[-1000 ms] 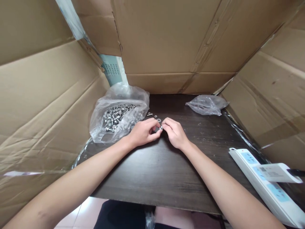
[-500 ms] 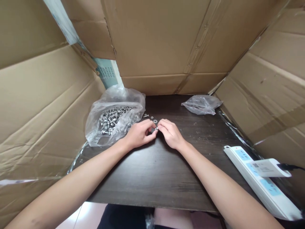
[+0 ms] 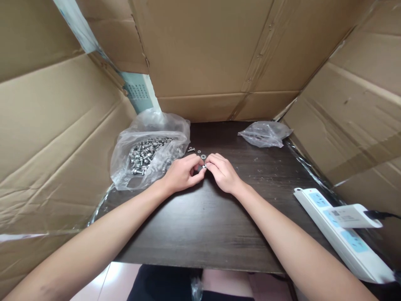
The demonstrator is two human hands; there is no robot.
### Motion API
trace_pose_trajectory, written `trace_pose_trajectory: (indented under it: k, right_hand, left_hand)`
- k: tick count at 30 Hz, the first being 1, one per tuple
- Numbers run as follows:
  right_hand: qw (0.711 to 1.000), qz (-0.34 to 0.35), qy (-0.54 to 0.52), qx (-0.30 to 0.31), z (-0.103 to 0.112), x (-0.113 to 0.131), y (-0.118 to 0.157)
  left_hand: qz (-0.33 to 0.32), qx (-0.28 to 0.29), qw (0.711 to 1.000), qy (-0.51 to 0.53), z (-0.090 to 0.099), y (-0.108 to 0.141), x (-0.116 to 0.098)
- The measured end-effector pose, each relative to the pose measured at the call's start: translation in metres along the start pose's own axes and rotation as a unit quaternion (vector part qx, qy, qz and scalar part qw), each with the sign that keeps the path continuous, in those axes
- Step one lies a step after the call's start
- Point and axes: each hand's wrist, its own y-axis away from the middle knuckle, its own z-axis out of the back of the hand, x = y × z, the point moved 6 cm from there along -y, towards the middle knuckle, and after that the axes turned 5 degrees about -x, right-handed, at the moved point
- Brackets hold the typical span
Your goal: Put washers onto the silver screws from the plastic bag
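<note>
Over the middle of the dark table, my left hand (image 3: 184,173) and my right hand (image 3: 222,172) meet fingertip to fingertip. Between them they pinch a small shiny metal fastener (image 3: 204,166), mostly hidden by the fingers; whether it is a bolt or a nut is unclear. Just beyond the fingertips lies a flat washer (image 3: 203,156). Farther back are a smaller ring-shaped piece (image 3: 199,151), perhaps a nut, and a loose bolt (image 3: 191,149). Left of my left hand, an open clear plastic bag (image 3: 120,156) holds a heap of metal bolts (image 3: 147,151).
Another clear plastic bag (image 3: 265,134) lies at the back right. A white power strip (image 3: 338,244) with a plugged-in white adapter (image 3: 354,216) runs along the right edge. Cardboard walls (image 3: 206,50) enclose the table (image 3: 200,230) at the back and both sides.
The whole view has shifted slightly, so everything sits a little higher. Both hands keep their pinch at the same spot; the fastener between them shows a bit less.
</note>
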Motion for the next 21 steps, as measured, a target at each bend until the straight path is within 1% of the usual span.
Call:
trace_pose_trajectory:
  k: [4, 12, 21]
  right_hand:
    - [1.0, -0.012, -0.006, -0.012, 0.0007, -0.0016, 0.0008]
    - [1.0, -0.007, 0.002, -0.001, -0.0009, -0.0016, 0.0002]
    - [1.0, -0.022, -0.013, -0.009, 0.0011, -0.0009, 0.0009]
  left_hand:
    - [-0.007, -0.004, 1.0, 0.002, 0.0007, -0.0004, -0.0012]
    - [-0.009, -0.001, 1.0, 0.005, 0.0004, 0.0001, -0.0012]
    - [-0.008, -0.003, 1.0, 0.005, 0.0002, 0.0002, -0.001]
